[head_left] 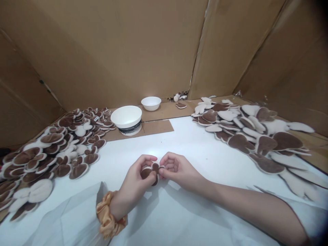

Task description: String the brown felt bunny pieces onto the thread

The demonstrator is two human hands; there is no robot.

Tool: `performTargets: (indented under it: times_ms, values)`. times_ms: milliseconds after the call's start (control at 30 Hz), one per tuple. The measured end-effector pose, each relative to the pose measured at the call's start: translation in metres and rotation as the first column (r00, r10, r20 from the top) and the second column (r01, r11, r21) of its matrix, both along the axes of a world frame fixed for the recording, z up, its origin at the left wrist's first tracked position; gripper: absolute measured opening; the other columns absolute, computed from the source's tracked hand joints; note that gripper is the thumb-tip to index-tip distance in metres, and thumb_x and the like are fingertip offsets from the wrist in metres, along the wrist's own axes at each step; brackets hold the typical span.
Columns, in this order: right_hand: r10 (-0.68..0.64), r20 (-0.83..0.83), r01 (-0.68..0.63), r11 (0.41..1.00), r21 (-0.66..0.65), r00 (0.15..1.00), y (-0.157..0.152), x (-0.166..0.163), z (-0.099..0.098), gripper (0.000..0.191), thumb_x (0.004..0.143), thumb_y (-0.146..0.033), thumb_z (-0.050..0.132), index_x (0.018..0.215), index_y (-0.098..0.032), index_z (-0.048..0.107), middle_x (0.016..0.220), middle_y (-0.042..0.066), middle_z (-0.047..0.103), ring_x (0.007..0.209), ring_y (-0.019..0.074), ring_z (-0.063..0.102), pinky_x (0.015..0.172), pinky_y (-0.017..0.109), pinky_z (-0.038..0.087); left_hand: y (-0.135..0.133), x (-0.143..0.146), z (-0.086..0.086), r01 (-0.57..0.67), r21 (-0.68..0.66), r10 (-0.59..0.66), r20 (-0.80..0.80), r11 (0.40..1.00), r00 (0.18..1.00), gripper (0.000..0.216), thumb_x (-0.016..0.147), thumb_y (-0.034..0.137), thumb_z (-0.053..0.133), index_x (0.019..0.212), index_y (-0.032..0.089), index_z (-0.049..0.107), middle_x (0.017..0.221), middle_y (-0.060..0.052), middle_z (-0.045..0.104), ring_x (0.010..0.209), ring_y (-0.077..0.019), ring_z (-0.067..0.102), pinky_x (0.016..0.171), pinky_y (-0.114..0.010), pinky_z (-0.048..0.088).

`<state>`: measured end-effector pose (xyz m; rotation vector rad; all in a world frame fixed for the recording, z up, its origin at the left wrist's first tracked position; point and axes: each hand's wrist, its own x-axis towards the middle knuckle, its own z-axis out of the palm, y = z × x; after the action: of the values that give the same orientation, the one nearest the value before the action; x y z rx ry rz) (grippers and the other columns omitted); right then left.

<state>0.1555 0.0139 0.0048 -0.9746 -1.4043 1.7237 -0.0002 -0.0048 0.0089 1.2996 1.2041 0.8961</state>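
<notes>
A small brown plush piece with a pale edge (155, 167) is held just above the white table, between both hands. My left hand (139, 176) pinches its left part between thumb and fingers; an orange scrunchie (110, 215) is around that wrist. My right hand (175, 167) has its thumb and forefinger closed on the piece's right edge, the other fingers curled in. Its rounded lobes show between my fingers, while the rest is covered by them.
A heap of brown and white plush pieces (52, 138) lies left, another heap of larger flat ones (265, 145) right. A white tub with a black band (130, 128) and a white bowl (151, 103) stand behind, on cardboard. Cardboard walls (115, 51) enclose the table (179, 136).
</notes>
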Motion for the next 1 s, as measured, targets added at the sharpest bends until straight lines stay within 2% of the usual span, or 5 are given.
performTargets:
  times_ms: [167,333,467,700,1000]
  values:
    - [0.006,-0.015,-0.006,1.000,-0.030,1.000,-0.002,-0.001,0.002,0.014,0.069,-0.018,0.060,0.073,-0.016,0.046,0.063,-0.001,0.059,0.062,0.0105,0.059,0.063,0.025,0.046,-0.001,0.000,0.002,0.021,-0.024,-0.022,-0.050,1.000,0.999,0.032,0.066,0.011,0.048,0.097,0.017,0.046,0.068,0.004,0.050,0.056,-0.0077,0.050,0.051,-0.018,0.035]
    - [0.024,-0.010,-0.025,0.995,-0.098,1.000,-0.002,-0.002,0.005,0.014,0.070,-0.021,0.060,0.072,-0.014,0.048,0.060,0.000,0.058,0.060,0.0104,0.058,0.062,0.025,0.046,0.001,-0.001,0.004,0.047,-0.109,-0.044,0.031,0.993,0.999,0.032,0.067,0.011,0.046,0.098,0.017,0.046,0.058,0.005,0.051,0.053,-0.0086,0.048,0.049,-0.018,0.034]
    - [-0.001,0.040,0.002,0.999,-0.043,0.999,0.000,0.000,0.005,0.012,0.071,-0.020,0.059,0.073,-0.014,0.049,0.060,-0.002,0.055,0.058,0.0084,0.055,0.057,0.021,0.042,0.001,-0.002,0.003,0.103,-0.060,-0.099,0.068,0.993,0.993,0.013,0.072,0.016,0.050,0.085,0.016,0.048,0.061,0.003,0.054,0.054,-0.0079,0.048,0.052,-0.018,0.036]
    - [-0.042,0.099,0.039,0.999,0.028,0.994,-0.003,0.000,0.006,0.006,0.073,-0.016,0.056,0.075,-0.014,0.051,0.062,-0.001,0.054,0.059,0.0087,0.054,0.056,0.021,0.041,0.002,-0.001,-0.002,-0.046,-0.029,0.048,0.078,0.999,0.996,0.015,0.074,0.027,0.055,0.070,0.014,0.048,0.062,0.003,0.050,0.059,-0.0083,0.046,0.055,-0.018,0.036]
    - [-0.050,0.071,0.049,0.999,0.018,0.996,-0.004,0.000,0.012,0.004,0.075,-0.016,0.053,0.074,-0.013,0.051,0.060,0.000,0.055,0.059,0.0093,0.054,0.061,0.024,0.044,-0.001,-0.001,-0.008,-0.093,-0.003,0.093,0.125,0.996,0.988,0.016,0.075,0.029,0.055,0.072,0.015,0.048,0.066,0.003,0.046,0.061,-0.0087,0.045,0.057,-0.019,0.035]
